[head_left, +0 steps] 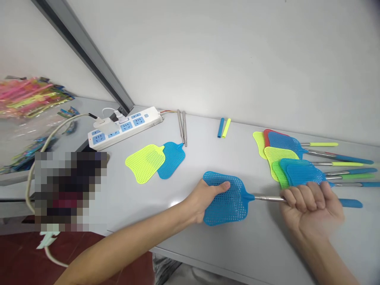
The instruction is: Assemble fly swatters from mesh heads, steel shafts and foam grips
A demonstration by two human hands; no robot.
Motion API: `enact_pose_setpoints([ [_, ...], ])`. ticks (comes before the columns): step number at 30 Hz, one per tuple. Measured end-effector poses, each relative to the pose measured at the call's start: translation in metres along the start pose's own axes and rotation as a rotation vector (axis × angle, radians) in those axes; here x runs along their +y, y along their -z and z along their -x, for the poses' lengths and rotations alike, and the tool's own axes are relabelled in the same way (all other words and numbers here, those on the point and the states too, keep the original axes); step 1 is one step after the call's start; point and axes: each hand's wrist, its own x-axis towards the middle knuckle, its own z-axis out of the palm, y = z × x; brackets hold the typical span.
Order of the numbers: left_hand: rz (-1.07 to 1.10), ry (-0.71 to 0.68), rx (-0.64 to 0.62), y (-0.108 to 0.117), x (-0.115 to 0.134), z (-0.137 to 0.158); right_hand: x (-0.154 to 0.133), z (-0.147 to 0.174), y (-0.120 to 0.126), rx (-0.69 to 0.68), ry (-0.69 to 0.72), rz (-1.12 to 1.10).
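Both hands are on one blue fly swatter (234,204). My left hand (204,200) grips its perforated head, thumb on top and fingers underneath. At the other end my right hand (311,208) is wrapped round the metal rod and handle, and the blue handle tip sticks out past it. Just behind my right hand lies a pile of assembled swatters in blue, yellow, green and red. Loose to the left are a yellow swatter head (144,163) and a blue swatter head (172,160). Two metal rods (184,128) lie behind them.
A blue tube (221,128) and a yellow tube (226,128) lie near the back wall. A white power strip (127,128) with plugs sits at the left. Beyond it are bagged colourful items (32,97) and a cable (31,174). A pixelated patch hides part of the left side.
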Motion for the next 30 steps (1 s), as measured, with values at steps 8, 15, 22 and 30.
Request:
enact_pose_setpoints([
  [8, 0.002, 0.005, -0.08, 0.003, -0.001, -0.004, -0.005, 0.006, -0.001, -0.006, 0.028, 0.009],
  [15, 0.031, 0.045, -0.099, 0.003, 0.001, -0.002, -0.005, 0.004, -0.002, 0.029, 0.025, -0.039],
  [22, 0.085, 0.077, -0.186, 0.001, 0.003, 0.002, 0.008, 0.006, -0.006, 0.023, -0.082, -0.079],
  [30, 0.113, 0.158, -0.191, 0.005, 0.006, -0.001, 0.005, 0.004, -0.006, -0.015, -0.109, -0.077],
])
